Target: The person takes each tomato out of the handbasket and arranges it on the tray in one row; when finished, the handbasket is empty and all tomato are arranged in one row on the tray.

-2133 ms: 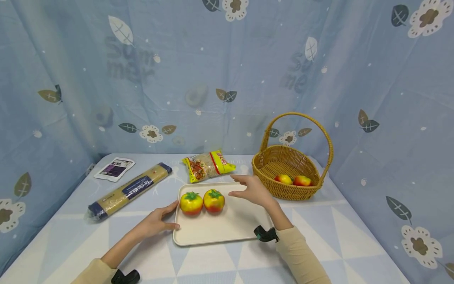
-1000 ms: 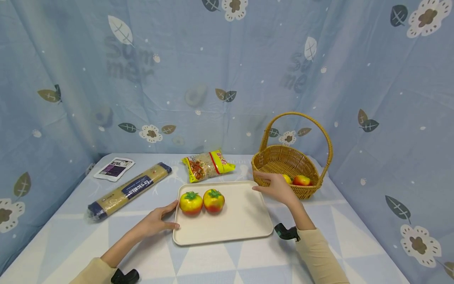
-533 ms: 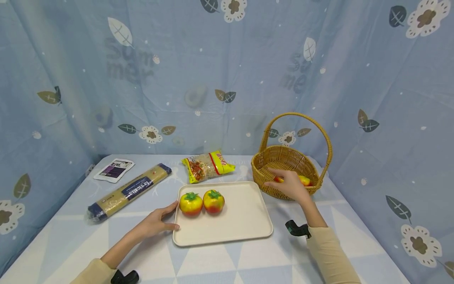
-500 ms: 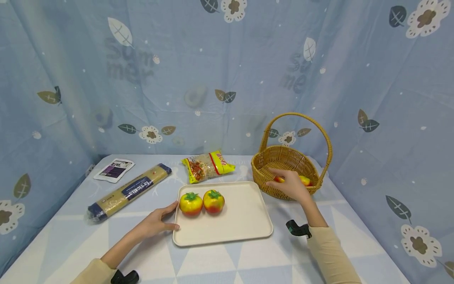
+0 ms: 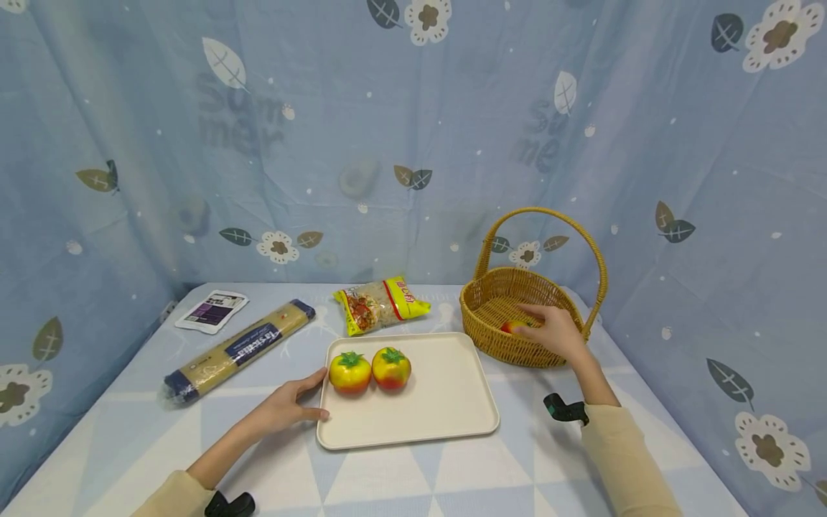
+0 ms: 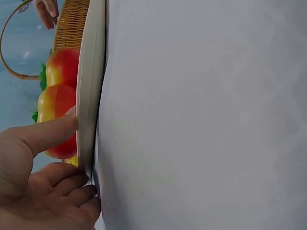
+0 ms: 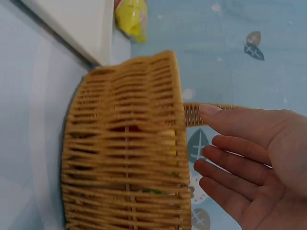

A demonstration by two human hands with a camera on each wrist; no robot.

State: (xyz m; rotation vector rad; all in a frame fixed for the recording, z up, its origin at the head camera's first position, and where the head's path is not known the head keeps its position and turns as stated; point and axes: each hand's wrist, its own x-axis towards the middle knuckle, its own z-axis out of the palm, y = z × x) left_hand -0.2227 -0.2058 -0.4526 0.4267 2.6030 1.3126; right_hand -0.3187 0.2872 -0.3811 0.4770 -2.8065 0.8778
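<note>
My left hand [image 5: 281,407] rests against the left edge of a cream rectangular tray [image 5: 446,402], thumb and forefinger spread apart along its rim. In the left wrist view, the thumb [image 6: 53,134] touches the rim while the other fingers bend loosely beside it. Two yellow-and-red fruits with green leafy tops, a left one [image 5: 349,373] and a right one [image 5: 390,369], sit side by side on the tray. Over the front of a wicker basket [image 5: 497,337] hovers my right hand [image 5: 557,332], fingers parted and holding nothing. Below it, a yellow-and-red fruit [image 5: 512,327] shows inside; the hand hides other contents.
The basket's tall handle [image 5: 543,210] arches above it. Behind the tray lies a yellow food packet [image 5: 381,305]. A long pasta pack [image 5: 242,350] and a small white-and-purple pouch [image 5: 212,311] lie at the left. A patterned curtain [image 5: 362,129] hangs behind the table.
My right hand has moved right, from above the tray to above the basket's front, covering the fruit there. The left hand and the tray have stayed in place.
</note>
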